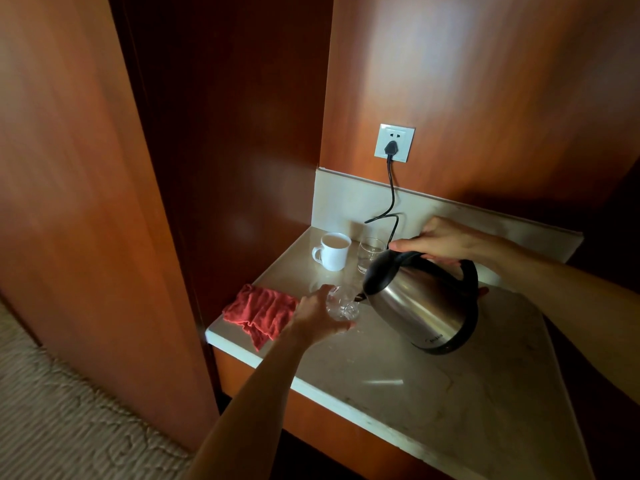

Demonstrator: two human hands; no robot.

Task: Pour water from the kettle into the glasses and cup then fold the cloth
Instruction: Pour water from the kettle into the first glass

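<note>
Pouring is being done into the near glass (pixel 343 304), steadied by the left hand (pixel 317 318), while the steel kettle (pixel 424 301) is being tipped by the right hand (pixel 446 240) gripping its handle. The white cup (pixel 332 251) and far glass (pixel 370 252) are seemingly being left filled, the red cloth (pixel 259 311) is being left crumpled, unfolded, at the left edge of the marble counter (pixel 450 386), which is being enclosed by wood panelling (pixel 502 98) bearing a socket (pixel 394 143).

Both forearms are bare, with no sleeves, and slender fingers (pixel 408 244).

Single head-worn wide-angle view, looking forward and down from close above the countertop (pixel 450 393) toward the corner wall socket (pixel 394 143)
</note>
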